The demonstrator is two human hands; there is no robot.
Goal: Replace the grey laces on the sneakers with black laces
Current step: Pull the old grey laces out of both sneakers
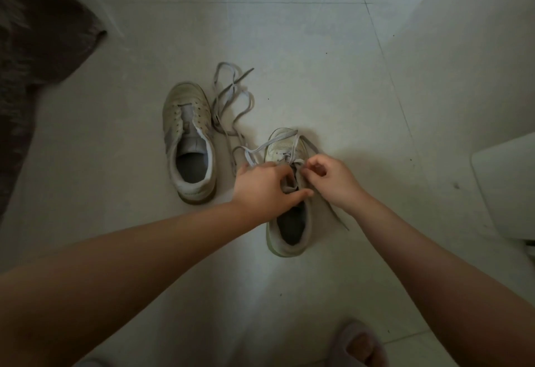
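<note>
Gripping tongue with left hand (265, 184), pinching grey lace (285, 138) with right hand (327, 178); risking snagging at eyelets, tipping sneaker (289, 216).

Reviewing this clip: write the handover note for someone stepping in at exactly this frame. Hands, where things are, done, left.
Left hand grips the tongue of the right-side sneaker, steadying it. Right hand pinches the grey lace at the eyelets, part-way unthreaded.
Left-side sneaker stands on the tiled floor, eyelets bare; its removed grey lace lies loose beside it.
Done: one sneaker unlaced.
Left: finish pulling this lace out, then thread black laces into both. No black laces are in view.
</note>
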